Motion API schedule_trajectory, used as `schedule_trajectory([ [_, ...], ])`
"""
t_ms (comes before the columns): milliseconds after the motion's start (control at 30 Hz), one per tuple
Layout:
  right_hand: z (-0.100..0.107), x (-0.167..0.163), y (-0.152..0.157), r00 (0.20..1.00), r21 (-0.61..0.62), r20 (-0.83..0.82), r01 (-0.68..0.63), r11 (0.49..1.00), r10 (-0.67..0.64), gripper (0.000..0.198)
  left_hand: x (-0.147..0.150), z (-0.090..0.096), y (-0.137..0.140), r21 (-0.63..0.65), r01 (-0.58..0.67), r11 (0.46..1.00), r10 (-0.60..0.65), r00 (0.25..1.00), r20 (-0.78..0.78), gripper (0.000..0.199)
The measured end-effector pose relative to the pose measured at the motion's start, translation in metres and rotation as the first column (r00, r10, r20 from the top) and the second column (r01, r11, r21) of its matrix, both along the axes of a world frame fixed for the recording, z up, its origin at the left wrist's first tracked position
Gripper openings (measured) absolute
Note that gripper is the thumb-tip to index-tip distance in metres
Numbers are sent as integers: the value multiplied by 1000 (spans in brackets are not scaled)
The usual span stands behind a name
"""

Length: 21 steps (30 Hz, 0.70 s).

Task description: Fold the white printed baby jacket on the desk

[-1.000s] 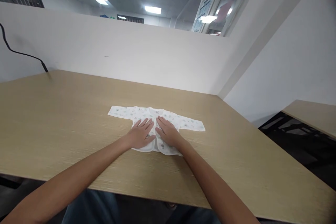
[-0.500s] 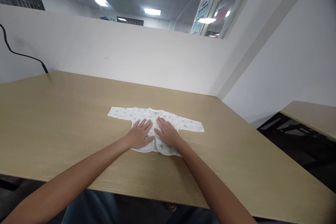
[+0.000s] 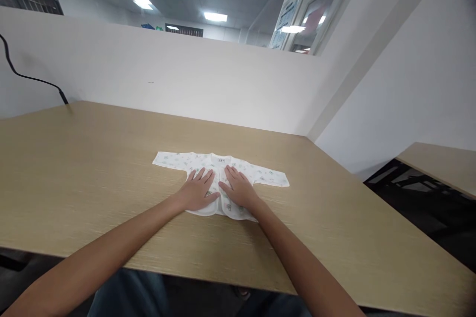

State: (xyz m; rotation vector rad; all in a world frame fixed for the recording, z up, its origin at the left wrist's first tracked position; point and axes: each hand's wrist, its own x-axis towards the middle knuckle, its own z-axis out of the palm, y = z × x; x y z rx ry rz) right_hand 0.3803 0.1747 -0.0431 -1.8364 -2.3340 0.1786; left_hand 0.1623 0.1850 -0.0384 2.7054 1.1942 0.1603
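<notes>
A small white baby jacket (image 3: 220, 162) with a faint print lies spread out on the wooden table (image 3: 111, 158), its sleeves stretched to both sides and its neck toward the wall. My left hand (image 3: 199, 191) rests flat on the left front panel, fingers spread. On the right front panel lies my right hand (image 3: 238, 188), open too, its thumb pointing in toward the middle opening. Both palms hide part of the jacket's body. The rounded lower hem shows between and below the wrists.
Behind the table stands a low white partition (image 3: 193, 84). A black cable (image 3: 37, 79) hangs down to the table's far left corner. To the right, past the table's edge, is another wooden table (image 3: 439, 163) with dark framework under it.
Almost nothing differs. The fingers of both hands have shifted very slightly on the jacket, which stays where it was.
</notes>
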Motion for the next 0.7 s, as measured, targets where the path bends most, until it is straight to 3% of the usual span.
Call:
schedule_trajectory([
  [367, -5, 3, 3, 1000, 18, 23, -7, 1000, 6, 71, 0, -1, 1, 2, 0, 1000, 0, 1000, 0, 88],
  [533, -5, 4, -1, 999, 57, -44, -14, 998, 17, 82, -2, -4, 2, 18, 15, 1000, -15, 999, 28, 88],
  [700, -4, 5, -4, 995, 68, -33, -91, 993, 94, 78, -3, -4, 1, 48, 24, 999, -27, 998, 60, 83],
])
